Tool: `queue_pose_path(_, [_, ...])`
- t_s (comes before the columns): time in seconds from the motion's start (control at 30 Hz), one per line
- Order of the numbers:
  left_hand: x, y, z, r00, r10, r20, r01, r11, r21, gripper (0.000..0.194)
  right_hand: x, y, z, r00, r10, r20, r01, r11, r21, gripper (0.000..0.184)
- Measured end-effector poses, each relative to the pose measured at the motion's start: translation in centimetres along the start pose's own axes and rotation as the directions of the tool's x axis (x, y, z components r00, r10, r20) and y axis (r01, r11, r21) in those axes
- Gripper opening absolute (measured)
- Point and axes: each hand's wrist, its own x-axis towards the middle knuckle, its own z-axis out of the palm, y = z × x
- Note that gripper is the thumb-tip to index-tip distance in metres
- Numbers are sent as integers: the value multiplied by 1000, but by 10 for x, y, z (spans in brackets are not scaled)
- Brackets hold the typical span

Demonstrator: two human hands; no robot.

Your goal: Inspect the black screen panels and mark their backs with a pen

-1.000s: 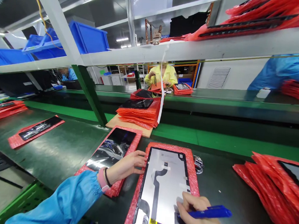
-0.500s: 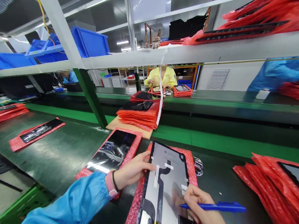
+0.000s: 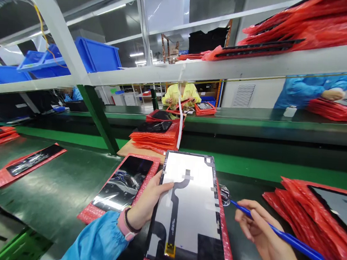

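Observation:
My left hand [image 3: 145, 204] grips the left edge of a tablet screen panel [image 3: 190, 212], thumb on its pale back. The panel is tilted up over a red bubble-wrap sheet [image 3: 225, 235]. Down its back runs a dark flex cable ending in a yellow patch. In my right hand [image 3: 262, 231], off the panel's right side, a blue pen [image 3: 291, 239] is pinched between the fingers. The pen's tip points at a shiny round item [image 3: 225, 195] on the bench, whose kind I cannot make out. A dark, glossy screen [image 3: 124, 182] lies on red wrap left of my left hand.
Red-wrapped screens [image 3: 314, 223] are piled at right, with another pile [image 3: 157, 138] on a board ahead. A narrow screen [image 3: 35, 160] lies far left. A white shelf beam [image 3: 154, 73] carries blue bins [image 3: 96, 54] and red sleeves [image 3: 316, 29]. Co-workers [image 3: 181, 94] work beyond.
My left hand has raised and tilted the panel. My right hand has left the panel's face and moved right, with the pen still held and its tip now pointing up-left.

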Motion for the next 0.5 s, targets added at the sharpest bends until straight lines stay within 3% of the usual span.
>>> queue_pose_path(0.17, [4, 16, 7, 987, 161, 1, -161, 986, 29, 46, 9, -13, 6, 998, 37, -53, -39, 999, -31, 43])
queue_pose_path(0.3, [3, 26, 13, 967, 256, 13, -256, 965, 59, 44, 13, -26, 19, 994, 61, 90, -53, 995, -85, 45])
queue_pose_path(0.37, [1, 31, 16, 951, 308, 10, -307, 949, 74, 45, 14, -32, 25, 990, 25, 138, -6, 991, -133, 41])
queue_pose_path(0.5, [-3, 39, 22, 937, 350, 10, -350, 935, 57, 54, 20, -43, 34, 989, -76, 127, 110, 950, -294, 20])
